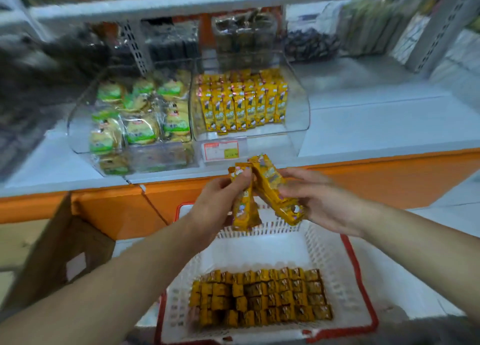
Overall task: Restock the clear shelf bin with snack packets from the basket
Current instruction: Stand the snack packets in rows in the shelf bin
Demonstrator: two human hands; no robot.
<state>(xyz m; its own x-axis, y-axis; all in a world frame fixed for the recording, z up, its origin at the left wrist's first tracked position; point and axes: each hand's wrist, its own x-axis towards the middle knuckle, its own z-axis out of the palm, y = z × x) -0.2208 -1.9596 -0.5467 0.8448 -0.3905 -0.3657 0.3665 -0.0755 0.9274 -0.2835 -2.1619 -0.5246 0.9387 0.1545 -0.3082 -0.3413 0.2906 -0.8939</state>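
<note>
My left hand (220, 201) grips a few yellow snack packets (245, 212) that hang upright above the basket. Just to its right, my right hand (319, 201) holds another small bunch of yellow packets (272, 188), tilted, their tops touching the left bunch. Both hands hover in front of the orange shelf edge, below the clear shelf bin (296, 126). The bin's right compartment holds several rows of upright yellow packets (241, 105). Below my hands, the white basket (324, 246) with a red rim holds several rows of the same packets (262, 298) at its near end.
The bin's left compartment holds round green-and-yellow wrapped cakes (137, 118). A price tag (220, 150) sits at the bin's front. An open cardboard box (59, 248) stands left of the basket. Dark snack packs line the back of the shelf (244, 35).
</note>
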